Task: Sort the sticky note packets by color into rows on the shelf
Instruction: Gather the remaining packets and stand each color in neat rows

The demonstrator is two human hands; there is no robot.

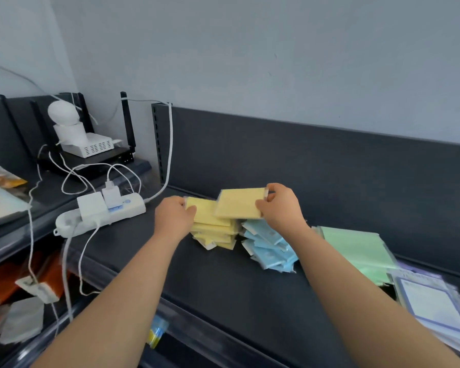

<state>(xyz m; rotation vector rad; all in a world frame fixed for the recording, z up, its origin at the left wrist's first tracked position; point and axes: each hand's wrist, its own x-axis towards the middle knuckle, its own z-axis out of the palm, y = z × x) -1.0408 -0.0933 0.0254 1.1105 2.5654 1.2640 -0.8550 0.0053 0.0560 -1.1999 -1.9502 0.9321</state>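
Charcoal flat shelf board [223, 282] under pale grey wall [276, 62]; white plastic power strip [133, 208] at nine o'clock. Right hand [279, 205] pinches square yellow sticky note packet [239, 203]; left hand [173, 216] grips yellow packet stack [213, 231].

Pale grey wall [250, 49], dark back panel [329, 160], white power strip [134, 208], black router [104, 158]

The shelf [223, 274] is dark, smooth and matt, and its back panel [329, 160] is the same. The yellow packet [239, 203] pinched by the right hand [279, 205] looks like paper in clear plastic wrap. So does the yellow stack [215, 231] gripped by the left hand [174, 216]. The blue packets [271, 249] and green packets [356, 248] show shiny film edges. At the shelf's left edge, the power strip [101, 213] is smooth white plastic.
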